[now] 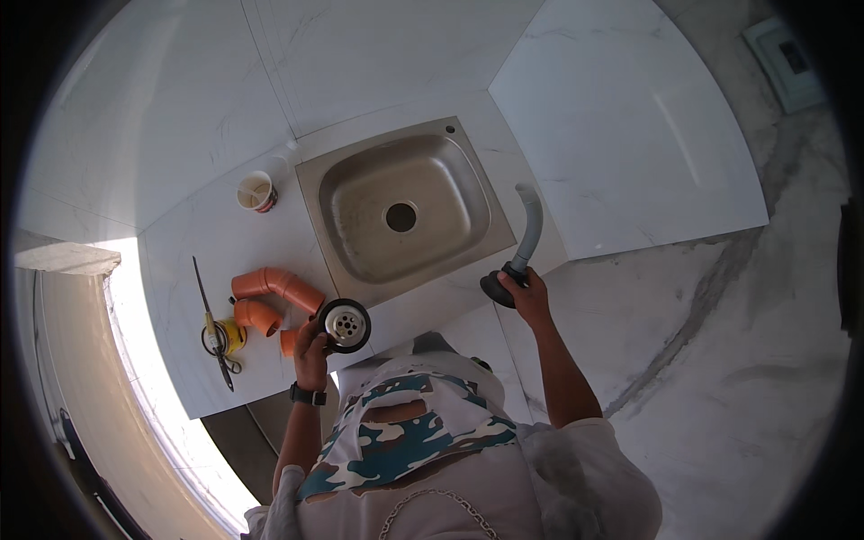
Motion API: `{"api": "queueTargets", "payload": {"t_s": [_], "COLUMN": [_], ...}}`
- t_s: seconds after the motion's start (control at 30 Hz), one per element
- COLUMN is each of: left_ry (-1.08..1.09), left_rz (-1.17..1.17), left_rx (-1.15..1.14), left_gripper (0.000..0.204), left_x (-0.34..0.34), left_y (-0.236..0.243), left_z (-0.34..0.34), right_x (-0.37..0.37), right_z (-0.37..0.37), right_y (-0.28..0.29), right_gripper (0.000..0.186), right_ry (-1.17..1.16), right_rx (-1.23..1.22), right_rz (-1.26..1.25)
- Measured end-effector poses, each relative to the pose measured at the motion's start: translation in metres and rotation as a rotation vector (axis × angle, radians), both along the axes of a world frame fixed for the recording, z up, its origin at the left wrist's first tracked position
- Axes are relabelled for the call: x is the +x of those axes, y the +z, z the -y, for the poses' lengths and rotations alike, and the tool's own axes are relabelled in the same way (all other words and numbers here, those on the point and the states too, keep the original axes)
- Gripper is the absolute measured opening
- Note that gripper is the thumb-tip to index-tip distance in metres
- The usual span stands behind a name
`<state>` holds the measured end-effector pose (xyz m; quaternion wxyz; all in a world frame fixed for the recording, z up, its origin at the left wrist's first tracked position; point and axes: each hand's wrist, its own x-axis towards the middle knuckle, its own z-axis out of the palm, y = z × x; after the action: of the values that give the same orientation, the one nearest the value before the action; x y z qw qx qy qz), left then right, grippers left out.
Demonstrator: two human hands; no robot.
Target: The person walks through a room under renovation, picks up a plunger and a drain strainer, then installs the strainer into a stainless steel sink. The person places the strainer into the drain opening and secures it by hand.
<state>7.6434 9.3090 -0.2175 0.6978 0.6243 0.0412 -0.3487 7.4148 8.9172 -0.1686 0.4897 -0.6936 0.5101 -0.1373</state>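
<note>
In my left hand (312, 354), a round sink strainer (346, 326) with a steel perforated middle and a black rim is held by its edge, just in front of the counter's near side. My right hand (531, 297) grips a black drain fitting (498, 289) with a curved grey pipe (530, 229) rising from it, off the sink's near right corner. Between and beyond the hands lies a steel sink (396, 286) with a round drain hole (400, 217) in its bottom. The fingers of my left hand are partly hidden behind the strainer.
Orange pipe elbows (279, 284) lie on the white counter (171, 315), close to my left hand. Left of them are a yellow roll (233, 334) and a long thin blade-like tool (202, 286). A white tub (256, 191) stands farther back, near marble-patterned walls (387, 54).
</note>
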Motion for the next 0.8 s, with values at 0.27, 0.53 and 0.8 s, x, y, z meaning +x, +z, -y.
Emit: {"api": "queueTargets", "payload": {"t_s": [0.27,0.53,0.8], "left_ry": [0.125,0.431,0.297], "left_rz": [0.036,0.023,-0.299], "left_rx": [0.120,0.400,0.936], "left_gripper": [0.035,0.033,0.030], "left_x": [-0.047,-0.105,-0.204], "left_y": [-0.004,-0.009,-0.064], "left_z": [0.040,-0.028,-0.184], "right_x": [-0.022,-0.022,-0.020], "right_z": [0.126,0.151,0.163], "right_y": [-0.052,-0.117,-0.086], "right_gripper": [0.057,0.059,0.059], "right_ry": [-0.062,-0.041,0.098], "right_rx": [-0.629,-0.591,-0.353], "right_rz": [-0.057,0.140,-0.080]}}
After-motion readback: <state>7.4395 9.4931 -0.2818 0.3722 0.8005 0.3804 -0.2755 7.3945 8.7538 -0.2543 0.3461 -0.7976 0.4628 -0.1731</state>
